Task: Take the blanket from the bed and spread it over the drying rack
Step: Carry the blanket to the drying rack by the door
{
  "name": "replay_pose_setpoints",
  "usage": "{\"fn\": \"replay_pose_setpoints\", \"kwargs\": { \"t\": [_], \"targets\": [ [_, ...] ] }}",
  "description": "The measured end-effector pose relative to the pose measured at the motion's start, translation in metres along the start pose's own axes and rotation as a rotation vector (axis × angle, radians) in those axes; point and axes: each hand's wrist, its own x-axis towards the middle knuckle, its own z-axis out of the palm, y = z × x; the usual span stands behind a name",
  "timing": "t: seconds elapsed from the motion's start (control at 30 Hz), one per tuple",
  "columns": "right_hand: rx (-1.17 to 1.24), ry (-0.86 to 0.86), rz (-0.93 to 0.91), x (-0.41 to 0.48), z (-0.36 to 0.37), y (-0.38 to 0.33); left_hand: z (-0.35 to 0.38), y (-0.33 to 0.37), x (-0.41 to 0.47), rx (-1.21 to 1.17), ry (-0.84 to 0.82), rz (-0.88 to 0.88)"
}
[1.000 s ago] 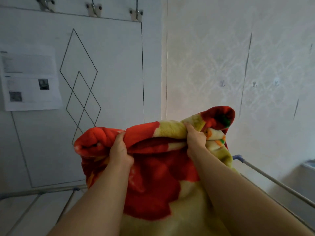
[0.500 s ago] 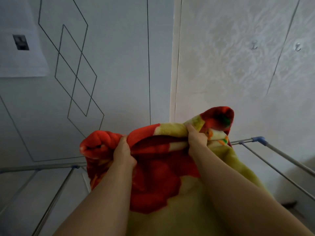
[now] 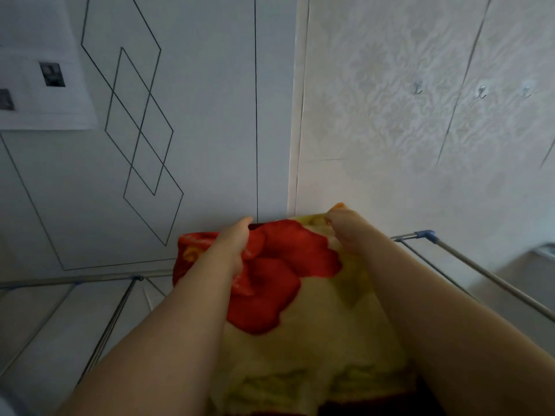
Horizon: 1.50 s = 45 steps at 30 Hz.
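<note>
fleece blanket, red flower print on pale yellow-green, fills the lower middle of the head view. both bare forearms reach forward from the bottom edge. left hand is clenched on the blanket's far edge at the red part, fingers curled down into the fabric, thumb on top. right hand is also closed, pinching the far edge at the yellow corner; a bit of orange print pokes out just above the knuckles. the two hands are apart with the far edge of the cloth running between them. blanket drapes from the hands back toward the person, a dark red border showing at the bottom edge of the frame. its left side bunches and hangs down past the left wrist.

drying rack: thin metal rails, blue plastic corner joint at right just beside the right forearm, more rails at lower left running under the left arm. blanket sits between the rack's left and right rails; cannot tell if it is touching any rail, contact hidden by arms and cloth.

behind: grey panel with black diamond outlines, a paper sheet taped at upper left. patterned wallpaper on the right with three small hooks.
</note>
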Motion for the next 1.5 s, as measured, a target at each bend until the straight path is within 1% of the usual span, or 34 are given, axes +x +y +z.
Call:
{"fn": "replay_pose_setpoints", "kwargs": {
  "t": [0.1, 0.17, 0.27, 0.3, 0.33, 0.37, 0.43, 0.53, 0.63, 0.77, 0.83, 0.93, 1.03, 1.13, 1.23, 1.37, 1.5],
  "targets": [
    [-0.041, 0.039, -0.008, -0.037, -0.027, -0.001, 0.004, 0.001, -0.034, 0.032, -0.067, 0.008],
    [-0.065, 0.084, -0.018, -0.061, -0.043, 0.002, 0.007, -0.001, -0.051, 0.055, -0.070, 0.001],
    [-0.085, 0.155, -0.003, -0.098, -0.075, 0.019, 0.010, -0.019, -0.080, 0.085, -0.123, -0.021],
    [-0.141, 0.149, -0.018, -0.107, -0.084, 0.025, 0.010, -0.023, -0.090, 0.084, -0.134, -0.029],
    [-0.357, 0.135, -0.037, -0.112, -0.091, 0.033, 0.010, -0.029, -0.099, 0.093, -0.144, -0.041],
    [-0.361, 0.122, -0.046, -0.123, -0.099, 0.042, 0.010, -0.035, -0.111, 0.092, -0.148, -0.050],
    [-0.059, 0.124, 0.008, -0.142, -0.112, 0.053, 0.010, -0.046, -0.133, 0.089, -0.147, -0.061],
    [-0.038, 0.155, 0.059, -0.171, -0.126, 0.070, 0.012, -0.059, -0.167, 0.102, -0.121, -0.012],
    [-0.031, 0.120, 0.065, -0.188, -0.141, 0.085, 0.015, -0.074, -0.193, 0.091, -0.060, -0.003],
    [-0.060, 0.093, 0.122, -0.211, -0.158, 0.109, 0.028, -0.096, -0.232, 0.028, 0.010, -0.006],
    [-0.063, 0.051, 0.161, -0.225, -0.165, 0.122, 0.038, -0.109, -0.253, 0.048, 0.008, 0.000],
    [-0.047, 0.006, 0.220, -0.245, -0.175, 0.143, 0.055, -0.125, -0.287, 0.106, -0.048, 0.009],
    [-0.024, -0.002, 0.234, -0.261, -0.184, 0.155, 0.068, -0.138, -0.314, 0.217, -0.041, 0.020],
    [0.008, 0.008, 0.243, -0.272, -0.190, 0.162, 0.082, -0.153, -0.334, 0.391, -0.036, 0.038],
    [0.094, -0.019, 0.241, -0.278, -0.200, 0.176, 0.104, -0.169, -0.348, 0.588, -0.027, 0.055],
    [0.221, -0.095, 0.269, -0.304, -0.206, 0.181, 0.137, -0.190, -0.355, 0.901, 0.067, 0.048],
    [0.329, -0.123, 0.295, -0.302, -0.206, 0.193, 0.151, -0.209, -0.348, 1.050, 0.201, 0.070]
  ]
}}
